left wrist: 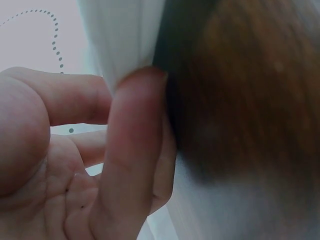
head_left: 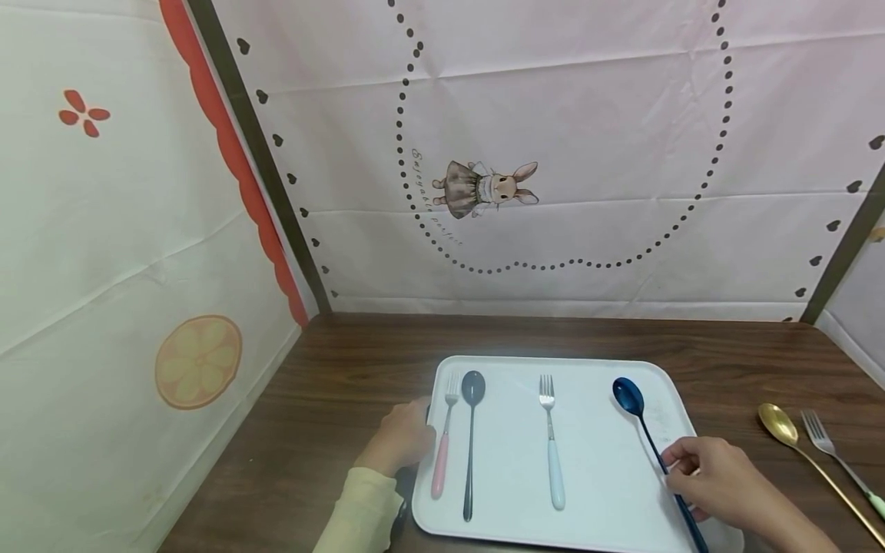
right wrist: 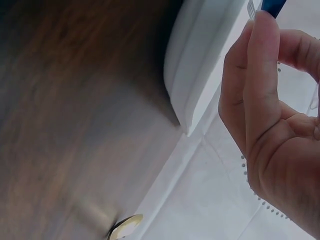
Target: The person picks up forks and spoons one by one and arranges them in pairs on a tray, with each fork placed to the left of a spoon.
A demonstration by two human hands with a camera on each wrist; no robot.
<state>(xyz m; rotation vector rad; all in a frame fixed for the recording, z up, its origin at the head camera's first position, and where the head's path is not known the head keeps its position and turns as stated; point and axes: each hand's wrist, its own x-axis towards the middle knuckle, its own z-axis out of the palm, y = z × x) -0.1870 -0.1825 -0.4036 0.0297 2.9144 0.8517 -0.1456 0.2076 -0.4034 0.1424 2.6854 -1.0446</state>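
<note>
Near the right side of a white tray [head_left: 512, 438], my right hand [head_left: 726, 484] pinches the handle of a dark blue spoon [head_left: 628, 397], whose bowl points away from me. My left hand [head_left: 397, 439] grips the tray's left rim, which also shows between the fingers in the left wrist view. A pink-handled fork [head_left: 440, 465] and a dark grey spoon [head_left: 473, 390] lie side by side on the tray's left part. Close to its middle lies a fork with a light blue handle [head_left: 556, 475]. In the right wrist view, only a bit of the blue spoon [right wrist: 272, 6] shows past my fingertips.
To the right of the tray, a gold spoon [head_left: 779, 425] and a green-handled fork [head_left: 819, 435] lie on the brown wooden table [head_left: 332, 384]. White printed cloth [head_left: 588, 138] hangs behind the table and along its sides.
</note>
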